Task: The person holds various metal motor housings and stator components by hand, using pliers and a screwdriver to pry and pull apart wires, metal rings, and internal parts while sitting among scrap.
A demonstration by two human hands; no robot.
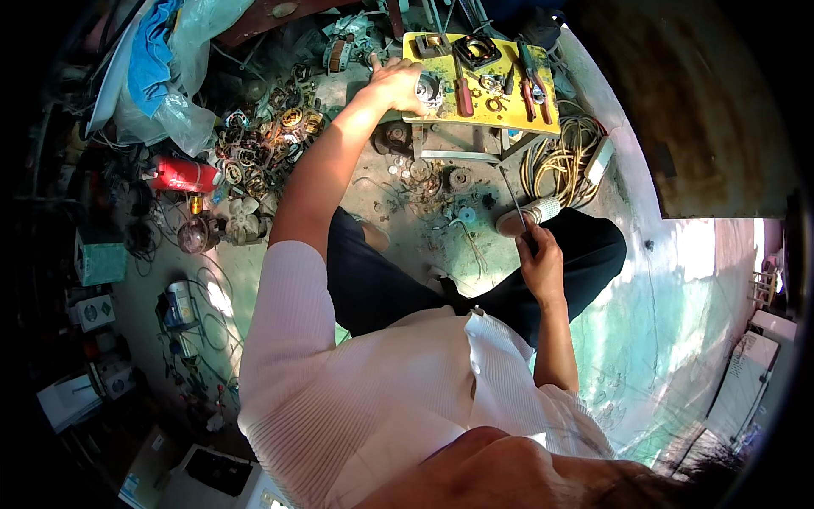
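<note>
- Left hand: spread beside a round metal part, touching it; cannot tell whether it grips.
- Metal part: left edge of yellow tabletop.
- Right hand: closed around a thin-shafted tool, shaft angled toward the tabletop, tip clear of the metal part.
- Red-handled screwdriver: on tabletop, right of metal part.
- Coiled cable: floor, right of tabletop.
</note>
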